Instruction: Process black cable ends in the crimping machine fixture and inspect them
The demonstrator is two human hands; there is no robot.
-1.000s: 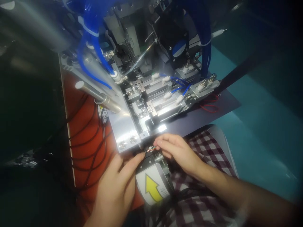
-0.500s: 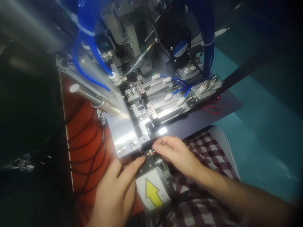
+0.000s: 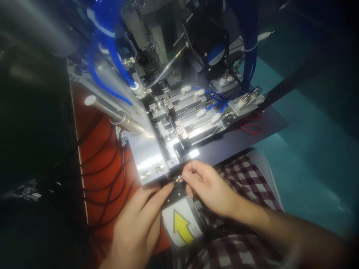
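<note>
My left hand (image 3: 137,228) reaches up from below, thumb and forefinger pinched on a thin cable end with reddish wires (image 3: 176,180). My right hand (image 3: 209,186) comes in from the right, its fingers curled and pinched on the same wire tips. Both meet just below the front edge of a shiny metal fixture plate (image 3: 147,153) of the machine (image 3: 179,112). Directly under the hands sits a white label with a yellow arrow (image 3: 182,224) pointing up toward the fixture.
Black cables (image 3: 106,175) loop over an orange-red mat at the left. Blue air hoses (image 3: 112,63) and a steel cylinder (image 3: 112,114) rise behind the plate. A checked cloth (image 3: 244,175) lies at the right, beside a teal surface (image 3: 308,149).
Both hands stay at the same spot below the plate. The right hand's fingers have curled in tighter around the wire tips, and the view has shifted slightly.
</note>
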